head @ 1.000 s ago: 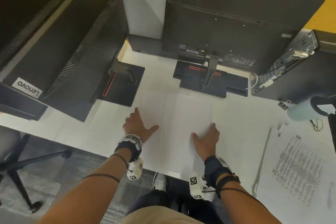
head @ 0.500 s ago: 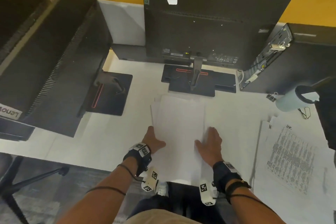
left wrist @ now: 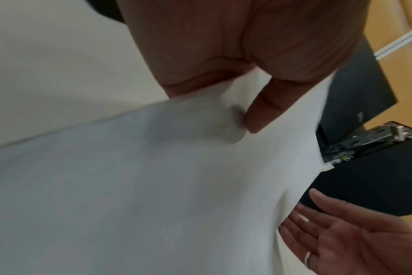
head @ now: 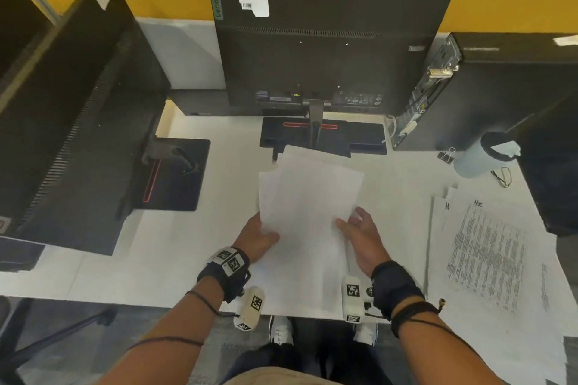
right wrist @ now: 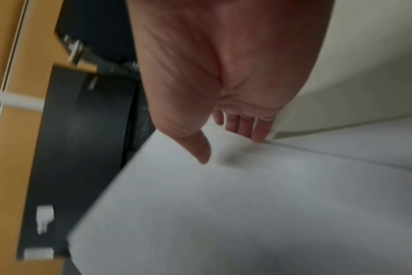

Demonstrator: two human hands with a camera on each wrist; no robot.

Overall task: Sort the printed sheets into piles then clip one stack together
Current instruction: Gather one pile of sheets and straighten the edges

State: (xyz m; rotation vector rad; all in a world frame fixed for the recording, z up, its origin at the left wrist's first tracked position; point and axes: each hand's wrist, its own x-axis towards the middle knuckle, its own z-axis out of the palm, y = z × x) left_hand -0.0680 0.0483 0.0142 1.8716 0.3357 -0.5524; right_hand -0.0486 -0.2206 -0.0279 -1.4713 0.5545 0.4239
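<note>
A loose stack of white sheets [head: 309, 212] is raised at a tilt over the white desk [head: 175, 253], its far end near the monitor base. My left hand [head: 266, 236] pinches the stack's left edge: the thumb [left wrist: 259, 119] lies on top and the fingers are hidden beneath. My right hand [head: 353, 222] sits at the right edge with straight fingers [right wrist: 247, 128] against the paper [right wrist: 223, 214] and its thumb just above it. The top faces look blank. A second pile with printed text [head: 488, 256] lies to the right.
A black binder clip [head: 447, 156] lies beside a pale cup [head: 481, 155] at the back right. A monitor [head: 328, 47] on its base stands straight ahead, another monitor [head: 78, 109] stands at the left and a computer tower [head: 500, 94] at the right.
The sheets lay flat under my two spread hands. My hands drew together, gathered the sheets into one stack and lifted it off the desk.
</note>
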